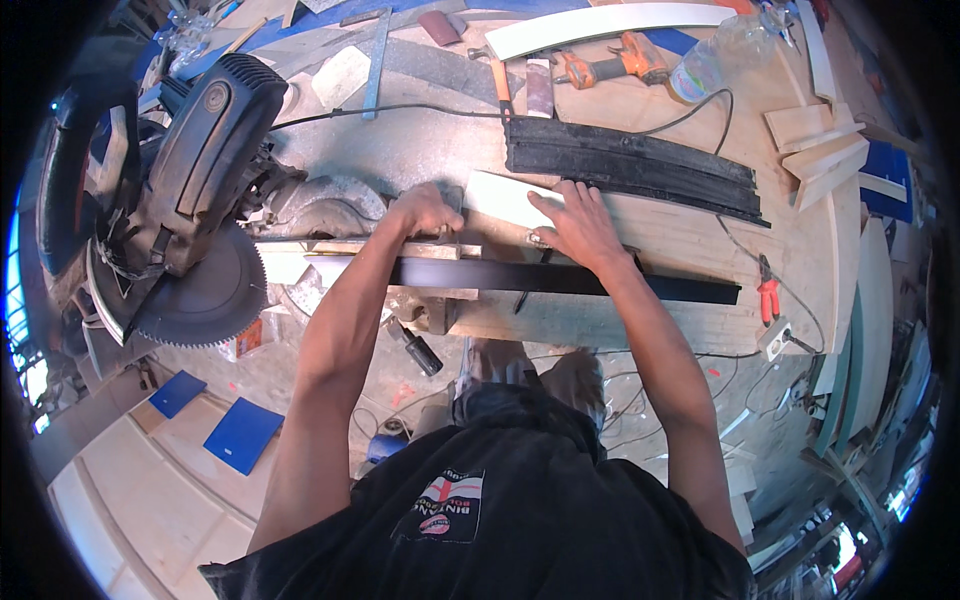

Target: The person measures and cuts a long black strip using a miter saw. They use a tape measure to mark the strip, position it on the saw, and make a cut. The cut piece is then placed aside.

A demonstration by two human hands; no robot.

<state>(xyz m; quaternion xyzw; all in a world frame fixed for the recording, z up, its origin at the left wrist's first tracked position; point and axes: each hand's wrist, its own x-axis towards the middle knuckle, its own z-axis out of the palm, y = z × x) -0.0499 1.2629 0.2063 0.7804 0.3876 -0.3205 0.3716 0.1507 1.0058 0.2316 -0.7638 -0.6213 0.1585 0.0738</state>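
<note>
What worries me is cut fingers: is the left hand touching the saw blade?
Apart. The head view shows it plainly: the saw blade is well to the left of the left hand, with grey metal parts showing between them.

Power drill (648,62): orange, beyond the right hand (580,228)
Hammer (503,88): beyond the right hand, leftward
Plastic bottle (698,72): clear, beyond the right hand, rightward
Pliers (769,300): red-handled, right of the right hand
Blue panels (243,436): lower left of the left hand (426,210)
</note>
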